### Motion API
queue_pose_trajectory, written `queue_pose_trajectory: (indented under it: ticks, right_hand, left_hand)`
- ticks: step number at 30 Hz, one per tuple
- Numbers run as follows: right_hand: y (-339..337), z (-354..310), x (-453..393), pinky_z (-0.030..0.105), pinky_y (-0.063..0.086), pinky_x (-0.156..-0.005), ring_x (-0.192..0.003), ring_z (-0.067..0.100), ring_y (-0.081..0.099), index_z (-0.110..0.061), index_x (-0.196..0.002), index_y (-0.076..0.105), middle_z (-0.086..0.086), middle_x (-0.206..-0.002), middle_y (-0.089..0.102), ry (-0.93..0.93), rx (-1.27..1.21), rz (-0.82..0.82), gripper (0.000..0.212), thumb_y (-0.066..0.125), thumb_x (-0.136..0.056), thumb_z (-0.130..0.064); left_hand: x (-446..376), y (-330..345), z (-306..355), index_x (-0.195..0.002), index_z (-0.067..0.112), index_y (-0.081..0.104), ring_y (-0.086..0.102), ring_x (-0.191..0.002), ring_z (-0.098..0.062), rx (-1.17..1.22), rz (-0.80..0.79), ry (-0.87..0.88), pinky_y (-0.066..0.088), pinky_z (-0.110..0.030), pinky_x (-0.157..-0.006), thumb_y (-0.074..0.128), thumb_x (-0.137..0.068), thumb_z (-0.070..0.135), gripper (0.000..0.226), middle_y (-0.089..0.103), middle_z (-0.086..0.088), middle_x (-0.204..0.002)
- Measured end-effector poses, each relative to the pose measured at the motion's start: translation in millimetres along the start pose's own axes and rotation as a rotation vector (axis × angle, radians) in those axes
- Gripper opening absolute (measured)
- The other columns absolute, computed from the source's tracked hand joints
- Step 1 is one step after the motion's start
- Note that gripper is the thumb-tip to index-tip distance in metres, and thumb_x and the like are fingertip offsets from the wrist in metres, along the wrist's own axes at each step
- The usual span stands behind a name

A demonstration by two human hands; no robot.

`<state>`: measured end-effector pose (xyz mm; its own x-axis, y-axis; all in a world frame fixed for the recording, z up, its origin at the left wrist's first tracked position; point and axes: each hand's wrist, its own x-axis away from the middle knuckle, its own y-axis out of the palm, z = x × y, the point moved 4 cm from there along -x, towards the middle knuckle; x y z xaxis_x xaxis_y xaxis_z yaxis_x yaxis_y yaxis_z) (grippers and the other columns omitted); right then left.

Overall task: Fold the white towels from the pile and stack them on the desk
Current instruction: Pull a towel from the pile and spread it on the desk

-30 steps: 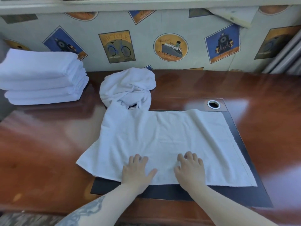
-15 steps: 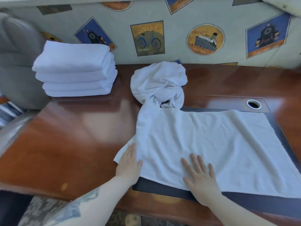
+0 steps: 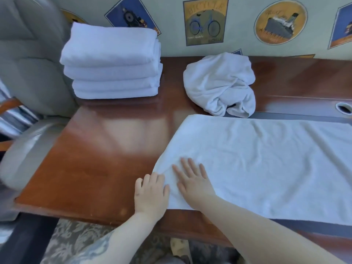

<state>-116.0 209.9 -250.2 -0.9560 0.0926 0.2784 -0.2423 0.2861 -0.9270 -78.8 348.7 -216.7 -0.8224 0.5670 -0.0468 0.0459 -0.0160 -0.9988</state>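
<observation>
A white towel [image 3: 266, 164] lies spread flat across the wooden desk [image 3: 91, 159], running off the right edge of the view. My right hand [image 3: 192, 180] presses flat on its near left corner with straight fingers. My left hand [image 3: 151, 193] rests at the towel's left edge, fingers curled at the hem. Behind the towel sits a crumpled white towel pile [image 3: 221, 84]. A stack of folded white towels [image 3: 112, 63] stands at the desk's back left.
A grey padded chair [image 3: 30, 60] stands left of the desk. A wall with vintage poster prints [image 3: 205, 21] runs behind it. A round cable hole [image 3: 344, 108] sits at the right edge. A dark mat lies under the spread towel. Patterned carpet shows below.
Both hands have slid left along the towel to its near left corner. The camera has turned left, and the towel's left end now lies straighter.
</observation>
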Motion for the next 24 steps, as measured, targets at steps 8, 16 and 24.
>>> queue_pose_trajectory:
  ticks: [8, 16, 24]
  right_hand:
    - [-2, -9, 27, 0.034, 0.004, -0.120, -0.150, 0.014, 0.001, -0.041, -0.153, 0.004, -0.010, -0.164, -0.004, 0.077, -0.080, 0.128, 0.060, 0.029, -0.100, -0.049]
    - [9, 16, 38, 0.033, -0.016, -0.116, -0.147, 0.008, -0.020, -0.042, -0.153, -0.002, -0.013, -0.162, -0.016, 0.175, -0.057, 0.037, 0.061, 0.024, -0.100, -0.056]
    - [10, 7, 27, 0.033, -0.015, -0.116, -0.147, 0.008, -0.019, -0.044, -0.153, 0.001, -0.014, -0.161, -0.018, 0.219, -0.111, 0.087, 0.062, 0.026, -0.098, -0.058]
  left_hand:
    - [-101, 0, -41, -0.120, 0.014, 0.058, 0.050, -0.116, -0.028, 0.584, -0.111, -0.433, 0.040, -0.040, -0.095, 0.053, -0.093, 0.023, 0.029, 0.056, -0.006, -0.122]
    - [-158, 6, -18, -0.125, 0.009, 0.055, 0.061, -0.100, -0.027, 1.184, -0.633, -0.623, 0.050, -0.036, -0.088, 0.066, -0.086, 0.028, 0.044, 0.061, -0.009, -0.111]
    - [-191, 6, -51, -0.128, 0.008, 0.043, 0.055, -0.107, -0.028, 1.011, -0.444, -0.499, 0.049, -0.037, -0.088, 0.076, -0.081, 0.011, 0.057, 0.052, -0.012, -0.125]
